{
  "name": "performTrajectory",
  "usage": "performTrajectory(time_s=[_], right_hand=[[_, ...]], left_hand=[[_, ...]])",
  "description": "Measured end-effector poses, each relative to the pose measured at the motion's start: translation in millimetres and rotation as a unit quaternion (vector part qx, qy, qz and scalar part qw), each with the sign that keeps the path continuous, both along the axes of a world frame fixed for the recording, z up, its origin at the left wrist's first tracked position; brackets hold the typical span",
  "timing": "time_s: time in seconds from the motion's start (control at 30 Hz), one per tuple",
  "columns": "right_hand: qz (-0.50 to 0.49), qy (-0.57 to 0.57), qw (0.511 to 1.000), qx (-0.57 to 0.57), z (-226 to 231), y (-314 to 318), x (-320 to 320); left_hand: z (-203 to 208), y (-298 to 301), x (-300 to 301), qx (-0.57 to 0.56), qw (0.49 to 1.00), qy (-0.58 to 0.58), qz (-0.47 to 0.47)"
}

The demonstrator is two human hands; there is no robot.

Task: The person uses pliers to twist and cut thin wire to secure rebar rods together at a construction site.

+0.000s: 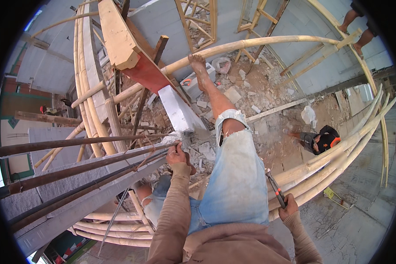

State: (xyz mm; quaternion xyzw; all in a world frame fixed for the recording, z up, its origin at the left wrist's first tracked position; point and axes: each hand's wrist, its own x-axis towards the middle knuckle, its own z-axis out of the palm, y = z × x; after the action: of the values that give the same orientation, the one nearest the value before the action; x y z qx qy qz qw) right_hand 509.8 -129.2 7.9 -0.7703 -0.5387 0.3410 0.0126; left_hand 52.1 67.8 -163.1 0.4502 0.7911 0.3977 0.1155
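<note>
My left hand is closed, its fingers pinched together at the far ends of several long rusty steel bars. What lies between these fingertips is too small to make out. Thin bent steel ties cross the bars beside it. In my right hand, low at the right of my thigh, is a hand tool that looks like pincers, with a grey metal head and an orange-and-black handle. Its head points up and away from me, apart from the bars.
My bare right foot rests on a bamboo pole. Rubble lies far below. A white block column rises beyond my left hand, next to a red-sided wooden formwork. Bamboo poles run at right. Another person is below; another's legs show upper right.
</note>
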Motion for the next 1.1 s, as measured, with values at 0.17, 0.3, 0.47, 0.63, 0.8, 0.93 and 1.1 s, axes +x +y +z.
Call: performTrajectory(time_s=[0.17,0.3,0.47,0.63,0.8,0.93,1.1], right_hand=[[-0.012,0.116,0.946,0.301,51,101,-29],[0.089,0.048,0.899,0.426,68,226,-57],[0.4,-0.166,0.811,0.394,79,341,-140],[0.621,-0.146,0.692,0.338,22,374,-184],[0.543,0.061,0.756,0.36,13,360,-172],[0.299,0.207,0.838,0.406,26,331,-168],[-0.003,0.636,0.771,0.041,30,339,-158]], left_hand=[[5,3,4,0.001,1.0,-0.022,0.002],[9,3,4,0.005,0.999,-0.042,0.011],[6,-3,-2,-0.025,0.999,-0.03,0.022],[17,5,5,-0.025,1.0,-0.01,-0.005],[15,-1,4,-0.017,0.997,-0.069,0.019],[22,1,8,-0.048,0.997,-0.06,0.018],[6,2,5,0.012,0.997,-0.07,0.025]])
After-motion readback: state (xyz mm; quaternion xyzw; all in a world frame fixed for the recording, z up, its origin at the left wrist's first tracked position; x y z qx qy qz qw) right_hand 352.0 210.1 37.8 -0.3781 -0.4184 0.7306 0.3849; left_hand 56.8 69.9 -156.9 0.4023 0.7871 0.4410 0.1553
